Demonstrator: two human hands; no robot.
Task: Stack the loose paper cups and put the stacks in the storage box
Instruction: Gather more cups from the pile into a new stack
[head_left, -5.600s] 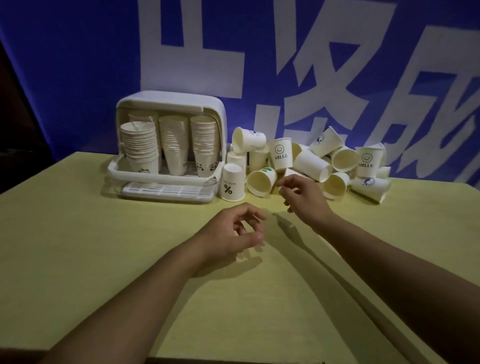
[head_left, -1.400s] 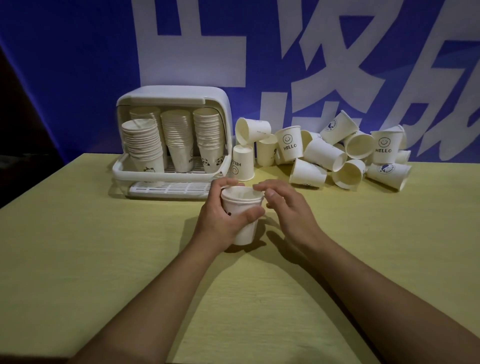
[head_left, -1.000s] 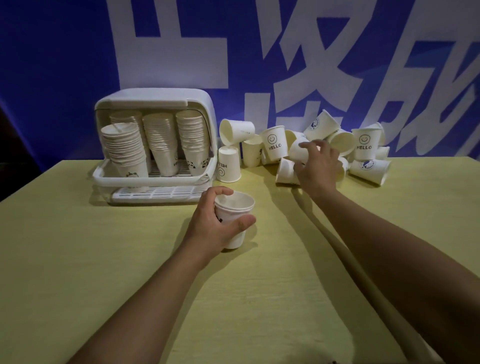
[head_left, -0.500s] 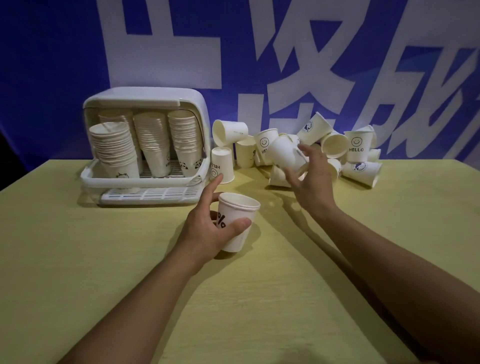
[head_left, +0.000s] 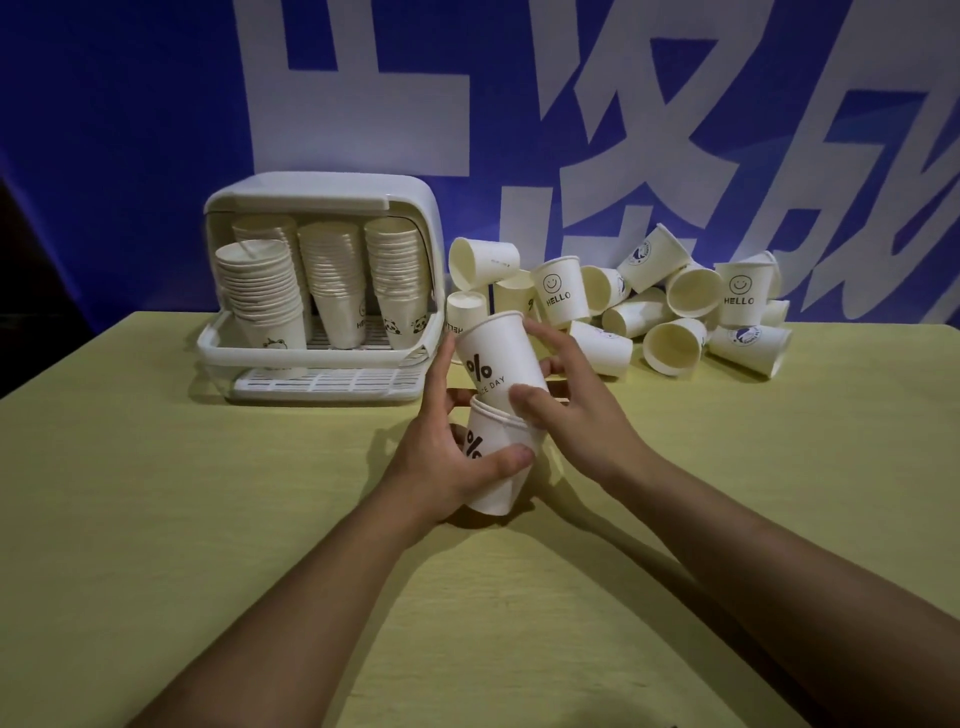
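**Grips on both cups as the upper one starts into the lower**

Grip first: the left hand (head_left: 447, 457) is wrapped round the lower cup stack (head_left: 496, 467), thumb across its front near the "%" print, fingers behind it, holding it just above or barely on the yellow worktop (head_left: 208, 519); which, I cannot tell. The right hand (head_left: 566, 410) grips the upper cup (head_left: 496, 361), thumb on its near side low down, fingers curled round the far side.

The relation that matters is the tilt. The upper cup sits directly above the lower stack with its narrow base already inside the rim, but its long axis leans up and to the left, mouth toward the storage box (head_left: 322, 291), while the lower stack leans slightly right. As I judge it, the right hand must swing the cup's top back in line with the stack before pressing down, or the wall may catch on the rolled rim. Both hands are equally near; the right does the moving, the left steadies.

Materials: thin white paper, tapered, with a rolled lip and matte surface, easily dented by a hard squeeze. The box is smooth white plastic with a rounded hood and slatted drain tray, and holds four tall stacks upright. The loose cup pile (head_left: 670, 317) lies to its right against the blue banner (head_left: 130, 130), mostly on their sides, several printed "HELLO".
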